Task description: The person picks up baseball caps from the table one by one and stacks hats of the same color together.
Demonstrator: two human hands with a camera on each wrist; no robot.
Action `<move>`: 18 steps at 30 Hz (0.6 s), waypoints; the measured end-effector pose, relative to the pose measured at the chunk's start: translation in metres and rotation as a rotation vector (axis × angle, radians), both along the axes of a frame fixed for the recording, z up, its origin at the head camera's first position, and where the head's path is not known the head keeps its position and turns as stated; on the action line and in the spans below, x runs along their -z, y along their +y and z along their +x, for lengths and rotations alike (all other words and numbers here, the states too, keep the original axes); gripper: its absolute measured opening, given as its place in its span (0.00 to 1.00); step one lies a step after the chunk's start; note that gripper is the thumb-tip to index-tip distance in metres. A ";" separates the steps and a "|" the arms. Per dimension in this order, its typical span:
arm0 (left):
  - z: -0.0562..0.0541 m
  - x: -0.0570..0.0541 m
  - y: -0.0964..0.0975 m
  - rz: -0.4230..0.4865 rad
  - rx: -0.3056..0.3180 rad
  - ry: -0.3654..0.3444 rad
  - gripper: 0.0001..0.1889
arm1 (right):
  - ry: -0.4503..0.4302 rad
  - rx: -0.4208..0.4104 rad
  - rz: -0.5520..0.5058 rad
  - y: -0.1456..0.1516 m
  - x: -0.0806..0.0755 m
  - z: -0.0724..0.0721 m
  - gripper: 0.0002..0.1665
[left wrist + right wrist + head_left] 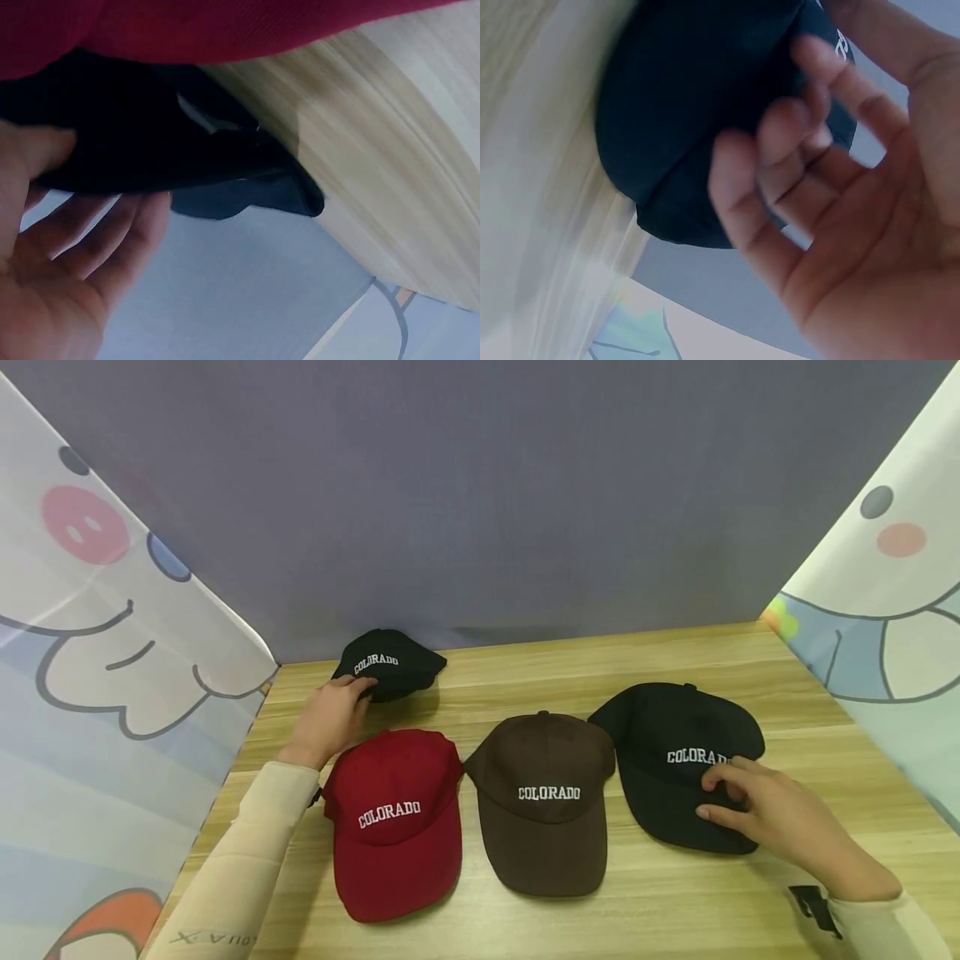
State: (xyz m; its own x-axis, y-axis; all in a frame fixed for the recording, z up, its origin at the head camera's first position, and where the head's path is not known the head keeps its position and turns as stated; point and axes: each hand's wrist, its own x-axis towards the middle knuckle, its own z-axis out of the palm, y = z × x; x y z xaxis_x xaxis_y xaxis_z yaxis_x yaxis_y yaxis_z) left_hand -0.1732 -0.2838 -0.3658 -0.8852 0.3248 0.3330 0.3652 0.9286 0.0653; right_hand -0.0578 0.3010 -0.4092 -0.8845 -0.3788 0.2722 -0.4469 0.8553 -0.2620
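Note:
At the back left, my left hand (330, 714) pinches the edge of a small-looking black baseball cap (390, 664) lettered COLORADO. In the left wrist view the thumb lies on one side of its dark cloth (135, 135) and the fingers on the other. My right hand (780, 814) hovers at the brim of a second black cap (675, 727) on the right, its fingers loosely bent with nothing between them. Between the hands lie a red cap (397, 860) and a brown cap (543, 852), brims toward me.
All the caps are on a wood-grain table (525, 672). A grey backdrop (480, 502) rises along the back edge. Cartoon-printed cloths stand at the left (97, 635) and right (892, 635).

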 end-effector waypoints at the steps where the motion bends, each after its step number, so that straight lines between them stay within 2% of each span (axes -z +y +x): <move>1: 0.000 -0.001 0.001 0.007 -0.011 0.022 0.14 | 0.008 -0.018 -0.007 -0.001 0.000 0.000 0.20; 5: 0.002 -0.006 0.002 0.016 -0.034 0.084 0.13 | 0.002 -0.075 -0.042 -0.002 0.001 -0.001 0.20; 11: 0.006 -0.012 0.001 0.034 -0.035 0.109 0.12 | -0.121 -0.072 -0.094 0.001 0.001 -0.002 0.18; 18: 0.012 -0.024 0.010 0.070 -0.006 0.179 0.11 | -0.238 -0.097 -0.133 0.009 0.001 -0.002 0.19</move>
